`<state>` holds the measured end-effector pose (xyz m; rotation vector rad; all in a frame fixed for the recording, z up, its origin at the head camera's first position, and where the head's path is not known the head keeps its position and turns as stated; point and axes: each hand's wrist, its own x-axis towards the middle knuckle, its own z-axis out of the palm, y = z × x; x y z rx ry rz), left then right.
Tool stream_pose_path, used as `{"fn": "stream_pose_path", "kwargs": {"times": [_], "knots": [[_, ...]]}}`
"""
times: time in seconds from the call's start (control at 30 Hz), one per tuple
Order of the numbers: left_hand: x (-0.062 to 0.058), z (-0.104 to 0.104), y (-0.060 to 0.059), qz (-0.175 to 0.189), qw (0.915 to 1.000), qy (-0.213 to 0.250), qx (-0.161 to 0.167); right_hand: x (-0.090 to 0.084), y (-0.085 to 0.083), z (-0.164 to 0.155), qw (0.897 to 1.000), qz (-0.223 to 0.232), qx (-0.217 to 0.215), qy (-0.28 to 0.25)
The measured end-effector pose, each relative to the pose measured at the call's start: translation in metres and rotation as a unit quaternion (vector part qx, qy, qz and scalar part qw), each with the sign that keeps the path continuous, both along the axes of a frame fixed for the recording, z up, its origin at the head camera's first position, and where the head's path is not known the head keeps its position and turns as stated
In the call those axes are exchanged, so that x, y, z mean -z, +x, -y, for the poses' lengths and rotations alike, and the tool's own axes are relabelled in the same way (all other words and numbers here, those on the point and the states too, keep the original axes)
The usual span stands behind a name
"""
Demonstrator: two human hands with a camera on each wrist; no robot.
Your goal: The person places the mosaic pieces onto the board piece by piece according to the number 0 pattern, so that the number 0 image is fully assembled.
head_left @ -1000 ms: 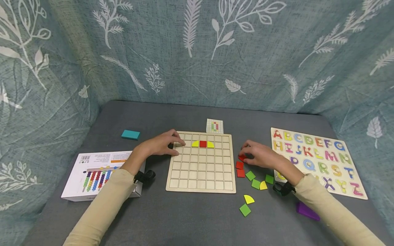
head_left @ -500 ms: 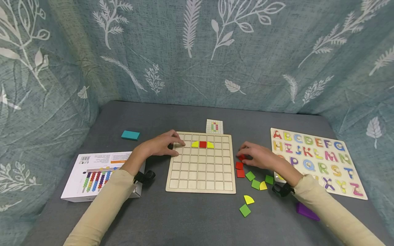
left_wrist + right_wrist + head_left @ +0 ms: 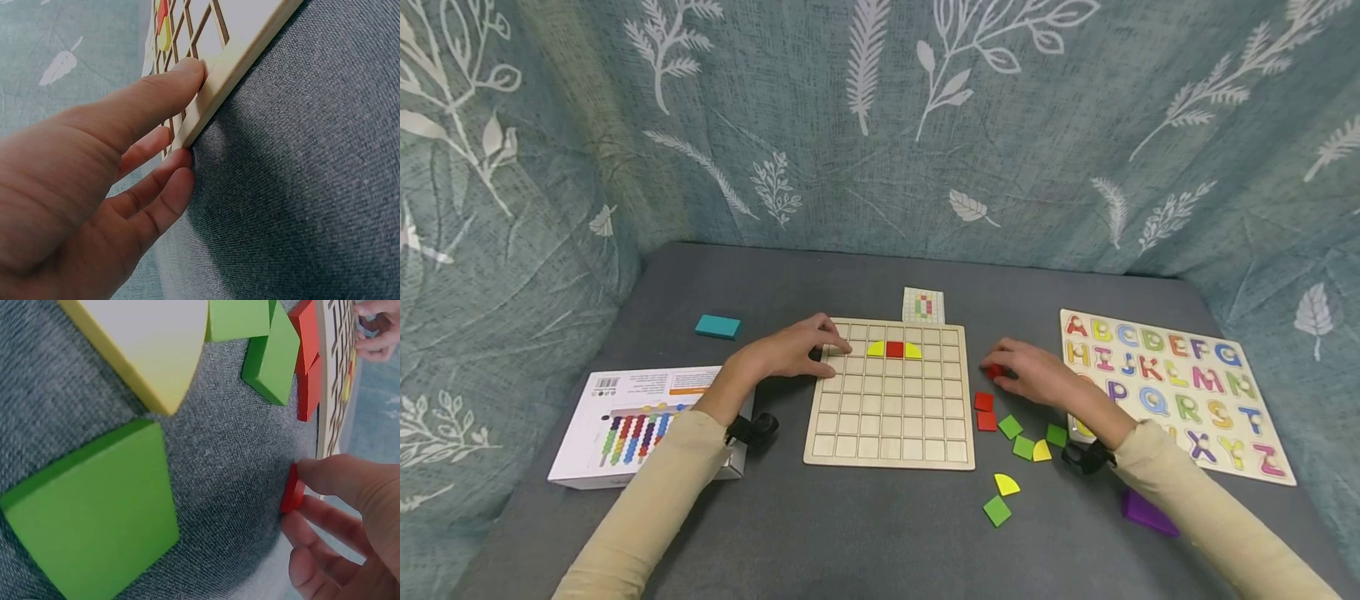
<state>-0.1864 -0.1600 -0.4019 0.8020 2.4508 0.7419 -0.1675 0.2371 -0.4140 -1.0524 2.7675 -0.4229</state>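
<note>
The grey fabric tabletop (image 3: 865,533) lies bare along its near edge and behind the square wooden grid board (image 3: 891,421), which sits mid-surface. A wooden alphabet puzzle board (image 3: 1180,392) flanks it on the right, a white printed box (image 3: 625,425) on the left. The left hand (image 3: 790,354) rests with straight fingers (image 3: 156,100) on the grid board's left edge. The right hand (image 3: 1037,375) pinches a small red square tile (image 3: 292,489) just beside the board's right edge. Loose red, green and yellow tiles (image 3: 1011,429) crowd the gap nearer the person.
</note>
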Motion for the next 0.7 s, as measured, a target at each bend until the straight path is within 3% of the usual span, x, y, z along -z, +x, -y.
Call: {"fn": "stream_pose_path", "kwargs": {"times": [0.47, 0.7], "knots": [[-0.0015, -0.0003, -0.0006, 0.002, 1.0000, -0.002, 0.000, -0.0013, -0.0022, 0.0039, 0.999, -0.017, 0.030, -0.001], [0.0004, 0.0006, -0.0009, 0.004, 1.0000, 0.003, 0.005, 0.0022, 0.0001, 0.0049, 0.999, -0.037, 0.026, 0.005]]}}
